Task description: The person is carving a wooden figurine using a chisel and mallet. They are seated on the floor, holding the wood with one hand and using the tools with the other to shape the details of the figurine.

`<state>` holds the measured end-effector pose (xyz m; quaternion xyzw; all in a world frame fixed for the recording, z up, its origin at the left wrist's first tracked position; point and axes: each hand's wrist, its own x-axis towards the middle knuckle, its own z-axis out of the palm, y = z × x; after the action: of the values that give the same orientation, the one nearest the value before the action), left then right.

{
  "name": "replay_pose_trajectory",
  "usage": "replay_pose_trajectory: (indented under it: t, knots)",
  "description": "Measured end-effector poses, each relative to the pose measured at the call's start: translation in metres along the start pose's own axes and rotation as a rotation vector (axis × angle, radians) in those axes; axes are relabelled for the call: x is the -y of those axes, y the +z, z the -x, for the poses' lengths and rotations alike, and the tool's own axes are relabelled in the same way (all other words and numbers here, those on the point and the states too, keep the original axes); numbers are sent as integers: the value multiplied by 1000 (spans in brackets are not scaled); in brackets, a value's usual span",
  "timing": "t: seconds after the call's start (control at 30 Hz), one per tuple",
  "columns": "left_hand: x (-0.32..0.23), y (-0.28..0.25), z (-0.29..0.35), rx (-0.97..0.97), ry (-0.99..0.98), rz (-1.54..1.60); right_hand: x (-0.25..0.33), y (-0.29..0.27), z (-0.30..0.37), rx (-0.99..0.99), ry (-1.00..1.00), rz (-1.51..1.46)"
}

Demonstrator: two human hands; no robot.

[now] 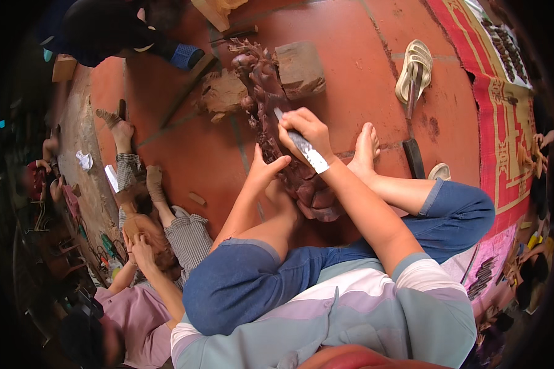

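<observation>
A dark reddish-brown wood carving (311, 190) lies lengthwise before me between my bent legs, its far end full of knobs and branching shapes. My right hand (305, 132) is closed round a carving knife (311, 154) with a grey and white wrapped handle; the slim tip points at the carving's upper middle. At the carving's left edge, my left hand (266, 169) grips it, thumb across the side and forefinger stretched along it. The left hand's other fingers are mostly hidden. Beneath the carving's far part lies a rough, paler wood block (298, 71).
On the tiled floor to the right are a cream sandal (414, 71) and a dark-handled tool (413, 157). A red and gold mat (498, 141) runs along the right. To my left, a co-worker in pink (135, 313) sits close, hands on a brown wooden piece. Another person (104, 31) is at the far left.
</observation>
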<state>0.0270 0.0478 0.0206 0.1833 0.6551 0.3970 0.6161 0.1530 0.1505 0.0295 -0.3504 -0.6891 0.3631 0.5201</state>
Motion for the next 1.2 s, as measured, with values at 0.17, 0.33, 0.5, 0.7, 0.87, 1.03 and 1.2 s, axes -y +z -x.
replay_pose_trajectory:
  t: [0.17,0.33,0.5,0.7,0.87,1.03,1.2]
  knots:
    - [3,1,0,37,-23,36,-9,3,15,-46,-98,44]
    - [-3,-2,1,11,-28,5,-2,6,-7,-24,-12,3]
    - [2,0,0,21,-3,5,-4,-6,17,28,-1,15]
    - [14,-7,-1,18,177,-22,1,-6,10,15,-17,18]
    - [8,-2,0,-7,204,-12,10,-11,-7,5,25,15]
    - [-9,2,3,-53,127,-106,0,-13,2,12,-48,17]
    - [-4,-8,-6,-117,181,-336,3,-15,-8,101,-9,44]
